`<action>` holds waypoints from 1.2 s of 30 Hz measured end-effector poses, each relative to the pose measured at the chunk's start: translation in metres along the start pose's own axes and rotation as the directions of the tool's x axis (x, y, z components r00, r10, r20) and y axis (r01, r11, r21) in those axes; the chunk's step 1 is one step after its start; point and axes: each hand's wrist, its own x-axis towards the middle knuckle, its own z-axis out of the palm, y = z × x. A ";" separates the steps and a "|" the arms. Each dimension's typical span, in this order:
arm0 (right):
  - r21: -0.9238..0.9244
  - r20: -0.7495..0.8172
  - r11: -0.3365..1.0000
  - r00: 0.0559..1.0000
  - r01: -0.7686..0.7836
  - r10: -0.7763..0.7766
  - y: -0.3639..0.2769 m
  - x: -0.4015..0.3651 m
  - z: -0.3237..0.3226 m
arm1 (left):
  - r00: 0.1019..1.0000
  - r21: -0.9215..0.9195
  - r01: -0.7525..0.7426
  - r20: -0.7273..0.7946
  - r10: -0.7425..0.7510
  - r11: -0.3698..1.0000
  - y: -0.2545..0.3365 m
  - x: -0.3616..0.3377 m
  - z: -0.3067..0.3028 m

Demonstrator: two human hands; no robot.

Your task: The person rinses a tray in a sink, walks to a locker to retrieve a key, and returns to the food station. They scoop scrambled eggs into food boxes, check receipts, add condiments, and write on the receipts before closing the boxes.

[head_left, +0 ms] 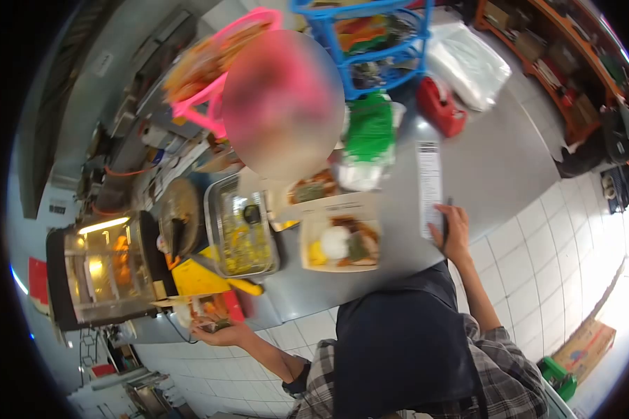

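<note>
At the lower left, my left hand (220, 335) supports an open food box (206, 307) from below, its fingers curled under it. My right hand (456, 232) is on the steel table (493, 164) at the lower end of a long white printed slip (430, 178), closed round a slim dark object (439, 234) that I cannot identify for certain. Between the hands stands an open carton (342, 269) with rice, a yellow item and brown and green food. Behind it is another open box (311, 188) with food. A clear tray (243, 241) with yellow contents and a dark utensil lies left of the cartons.
A lit glass display case (108, 269) stands left, beside a yellow object (199, 277). Towards the back are a pink basket (196, 108), a blue rack (381, 80), a green packet (369, 133), a red tape dispenser (440, 108) and plastic bags (472, 66). A blurred oval hides part of the back.
</note>
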 end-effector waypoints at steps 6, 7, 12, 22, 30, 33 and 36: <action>0.221 0.244 0.972 0.961 0.075 -0.130 0.039 0.031 -0.027 | 0.831 0.039 -0.109 0.551 0.070 0.993 -0.012 -0.086 0.025; 0.223 0.244 0.972 0.961 0.076 -0.131 0.041 0.035 -0.029 | 0.786 0.093 -0.219 0.607 0.119 0.971 -0.013 -0.107 0.038; 0.319 0.330 0.931 0.900 0.176 -0.283 0.060 0.050 -0.023 | 0.369 0.539 -0.132 0.806 -0.463 0.832 -0.021 -0.218 0.116; 0.419 0.311 0.883 0.880 0.212 -0.359 0.072 0.052 -0.018 | 0.181 0.496 0.259 0.818 -0.546 0.829 -0.146 -0.300 0.269; 0.525 0.303 0.834 0.878 0.169 -0.370 0.074 0.057 -0.019 | -0.234 0.616 -0.317 0.686 -0.689 0.721 -0.083 -0.292 0.147; 0.517 0.308 0.837 0.873 0.180 -0.378 0.074 0.057 -0.019 | -0.092 0.565 -0.600 0.654 -0.751 0.566 -0.104 -0.293 0.051; 0.508 0.303 0.840 0.873 0.192 -0.382 0.075 0.057 -0.016 | -0.006 0.668 -0.520 0.621 -0.784 0.533 -0.115 -0.309 0.002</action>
